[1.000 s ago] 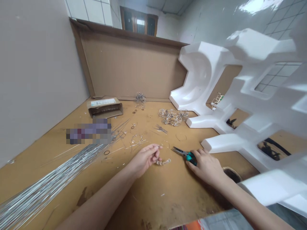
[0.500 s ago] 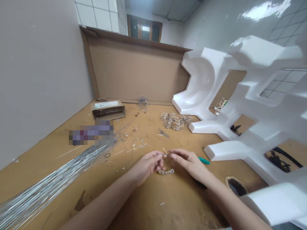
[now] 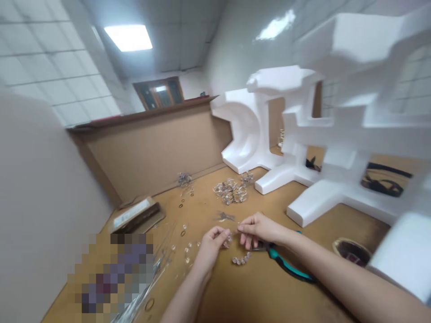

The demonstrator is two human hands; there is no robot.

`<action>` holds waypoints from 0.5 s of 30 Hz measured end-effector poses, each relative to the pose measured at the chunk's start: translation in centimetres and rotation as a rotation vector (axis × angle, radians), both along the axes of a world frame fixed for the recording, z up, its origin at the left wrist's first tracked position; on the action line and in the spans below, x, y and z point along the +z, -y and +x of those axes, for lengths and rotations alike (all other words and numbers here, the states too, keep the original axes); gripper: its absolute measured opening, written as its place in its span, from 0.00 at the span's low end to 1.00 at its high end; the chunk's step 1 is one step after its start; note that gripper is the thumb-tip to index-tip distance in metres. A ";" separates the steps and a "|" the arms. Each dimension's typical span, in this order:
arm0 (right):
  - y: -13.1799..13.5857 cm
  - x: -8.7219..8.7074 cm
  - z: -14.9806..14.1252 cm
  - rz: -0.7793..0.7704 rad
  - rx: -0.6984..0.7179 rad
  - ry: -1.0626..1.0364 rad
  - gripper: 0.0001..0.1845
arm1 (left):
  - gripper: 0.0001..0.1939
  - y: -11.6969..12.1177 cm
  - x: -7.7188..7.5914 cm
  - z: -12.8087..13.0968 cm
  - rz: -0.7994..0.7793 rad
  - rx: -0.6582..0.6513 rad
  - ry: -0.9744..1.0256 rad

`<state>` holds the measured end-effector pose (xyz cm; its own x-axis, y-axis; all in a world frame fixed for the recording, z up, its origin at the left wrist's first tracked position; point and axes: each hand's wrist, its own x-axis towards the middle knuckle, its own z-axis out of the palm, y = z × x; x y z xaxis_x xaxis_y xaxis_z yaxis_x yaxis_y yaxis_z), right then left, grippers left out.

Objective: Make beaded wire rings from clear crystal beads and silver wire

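Note:
A short curved strand of clear round beads [image 3: 241, 260] hangs just below and between my two hands. My left hand [image 3: 215, 242] is closed in a pinch, with a bit of the clear beading showing at its fingertips. Opposite it, my right hand [image 3: 257, 229] pinches a thin wire end, hard to see, with thumb and forefinger; its other fingers curl beneath. Pliers with teal and black handles [image 3: 291, 268] lie on the table under my right wrist, their jaws partly hidden by the hand. Loose clear beads [image 3: 187, 253] lie left of my left hand.
Wire-and-bead rings [image 3: 232, 192] are heaped beyond my hands, near a small pile of metal pieces [image 3: 225, 216]. White foam packing [image 3: 313, 204] stands at right. A small cardboard box [image 3: 138, 217] and a bundle of silvery wires [image 3: 138, 300] lie left. A cardboard wall [image 3: 158, 148] closes the back.
The view has swung and tilted, shifting the table contents and uncovering more of the pliers. Both hands stay close together, and the bead strand still hangs between them.

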<state>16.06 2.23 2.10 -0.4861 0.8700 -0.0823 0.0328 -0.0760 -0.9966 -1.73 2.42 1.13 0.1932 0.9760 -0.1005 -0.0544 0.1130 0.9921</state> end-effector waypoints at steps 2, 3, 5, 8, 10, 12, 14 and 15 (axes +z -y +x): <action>-0.5 -0.1 0.7 -0.027 -0.025 -0.069 0.21 | 0.18 -1.3 0.0 0.7 -0.002 -0.045 -0.021; -0.7 -0.1 0.9 -0.037 -0.028 -0.092 0.21 | 0.18 -1.7 0.0 1.0 -0.004 -0.068 -0.026; -1.0 -0.2 1.3 -0.054 -0.026 -0.119 0.21 | 0.17 -2.2 0.1 1.3 -0.016 -0.095 0.009; -1.2 -0.3 1.5 -0.077 -0.017 -0.217 0.18 | 0.14 -2.0 0.4 0.9 -0.086 -0.121 0.156; -1.3 -0.3 1.7 -0.091 -0.003 -0.284 0.17 | 0.13 -1.7 0.6 0.6 -0.124 -0.134 0.238; -1.2 -0.2 1.8 -0.095 0.020 -0.288 0.15 | 0.12 -1.4 0.7 0.5 -0.115 -0.140 0.249; -1.1 0.0 1.9 -0.084 0.041 -0.221 0.13 | 0.13 -1.1 0.5 0.8 -0.085 -0.168 0.205; -1.0 0.1 1.9 -0.075 0.048 -0.182 0.13 | 0.13 -1.1 0.3 1.0 -0.066 -0.177 0.178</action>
<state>17.93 3.24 2.17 -0.5397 0.8402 -0.0530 -0.1424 -0.1531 -0.9779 -0.74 3.51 1.40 0.3811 0.9177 -0.1121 -0.2012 0.2006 0.9588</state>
